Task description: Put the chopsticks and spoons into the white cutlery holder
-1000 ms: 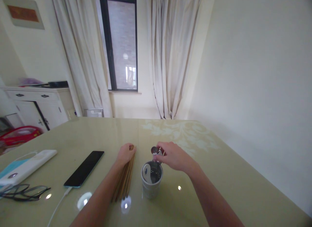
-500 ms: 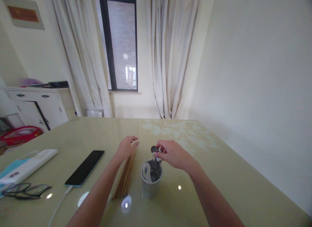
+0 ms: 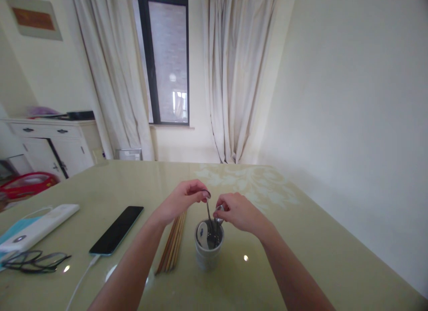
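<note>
Cup [image 3: 206, 259] and chopsticks [image 3: 172, 243]

Clock positions are read from the cup. Surface: table [image 3: 327, 239], glossy, pale green, lights mirrored in it. Room: cabinet [image 3: 67, 148], white, ten o'clock; window [image 3: 169, 61], dark-framed, between eleven and twelve; curtains [image 3: 234, 70], cream, deeply folded, either side of it; wall [image 3: 351, 101], plain, two o'clock.

Contents: white device [image 3: 55, 224], long, smooth, nine o'clock; phone [image 3: 117, 231], flat, black-screened, cable [image 3: 80, 279] attached, between nine and ten; chopsticks, slender, brown, loosely bundled on the table, ten o'clock, near the cup; left hand [image 3: 187, 196], eleven o'clock, thumb and fingertips pinched on a thin metal utensil [image 3: 209, 210] slanting into the cup; cup, pale, cylindrical, upright, a white piece [image 3: 202, 235] inside; right hand [image 3: 237, 210], one o'clock, fingers curled closed on shiny metal spoons [image 3: 220, 209], number hidden.

Change: half a second ago the left hand was parted-fingered over the chopsticks' far ends; it has since crossed to the utensil. Right hand and cup remain nearly in place.
</note>
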`<state>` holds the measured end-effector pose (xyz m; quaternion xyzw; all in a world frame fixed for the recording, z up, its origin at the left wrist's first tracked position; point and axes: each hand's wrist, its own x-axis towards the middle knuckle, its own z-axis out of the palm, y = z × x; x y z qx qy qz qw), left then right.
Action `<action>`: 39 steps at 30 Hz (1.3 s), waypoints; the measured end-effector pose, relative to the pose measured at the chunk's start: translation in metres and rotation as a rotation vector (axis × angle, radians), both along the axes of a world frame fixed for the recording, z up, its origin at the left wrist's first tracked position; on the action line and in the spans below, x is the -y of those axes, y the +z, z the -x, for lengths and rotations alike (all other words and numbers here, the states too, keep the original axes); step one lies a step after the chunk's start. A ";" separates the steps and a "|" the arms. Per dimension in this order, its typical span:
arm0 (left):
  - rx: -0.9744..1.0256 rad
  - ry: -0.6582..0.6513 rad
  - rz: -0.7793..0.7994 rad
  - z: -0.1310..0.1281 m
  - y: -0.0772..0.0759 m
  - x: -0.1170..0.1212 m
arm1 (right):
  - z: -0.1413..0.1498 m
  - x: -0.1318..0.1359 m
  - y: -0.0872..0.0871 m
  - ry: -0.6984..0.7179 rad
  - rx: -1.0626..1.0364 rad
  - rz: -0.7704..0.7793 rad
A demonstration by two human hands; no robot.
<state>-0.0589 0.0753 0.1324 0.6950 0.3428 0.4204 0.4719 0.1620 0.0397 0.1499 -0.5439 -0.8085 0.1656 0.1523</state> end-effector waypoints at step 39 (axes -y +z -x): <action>-0.753 0.693 0.227 0.086 -0.101 -0.055 | -0.017 0.009 0.031 -0.100 -0.700 -0.296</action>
